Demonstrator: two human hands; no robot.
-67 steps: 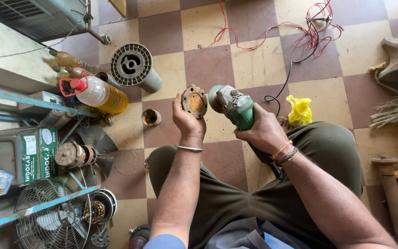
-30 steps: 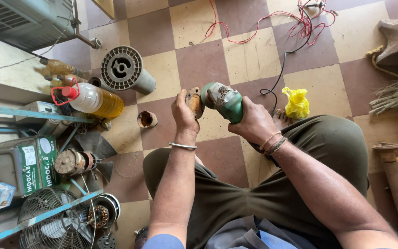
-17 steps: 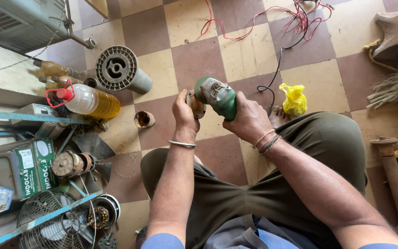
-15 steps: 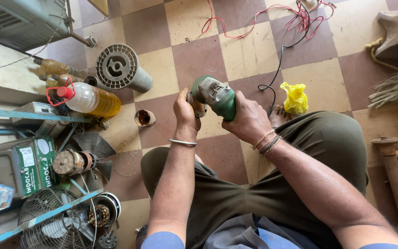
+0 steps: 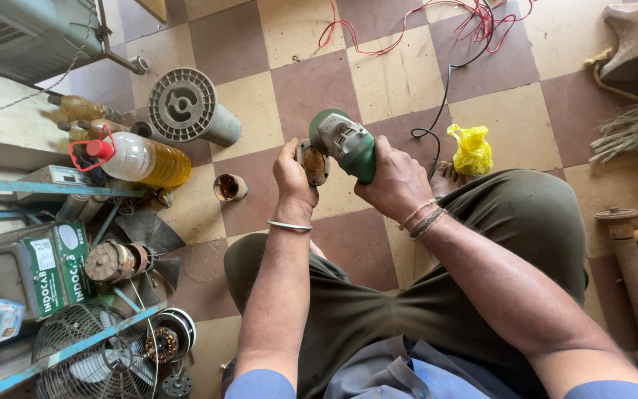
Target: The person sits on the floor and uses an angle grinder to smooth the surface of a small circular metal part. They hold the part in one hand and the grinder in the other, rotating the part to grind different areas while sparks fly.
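My right hand [image 5: 393, 181] grips a green and grey angle grinder [image 5: 345, 140] held above the checkered floor. Its black power cord [image 5: 437, 100] trails away toward the top right. My left hand [image 5: 293, 176] holds a small rusty round metal part [image 5: 313, 162] pressed against the grinder's head. A metal bangle sits on my left wrist and thread bands on my right wrist. I sit with legs in olive trousers [image 5: 407, 295] folded under my arms.
A grey ribbed cylinder [image 5: 190, 109] lies at upper left beside a bottle of yellow oil [image 5: 138, 159]. A small rusty cup [image 5: 228, 187] rests on the floor. Fan parts and a green box [image 5: 53, 270] crowd the left. Red wires [image 5: 407, 29], a yellow bag [image 5: 470, 148] and a rusty shaft [image 5: 633, 273] lie right.
Both hands have come together: the round metal part, earlier held apart from the grinder, now sits against its head. The grinder has tilted and shifted slightly left.
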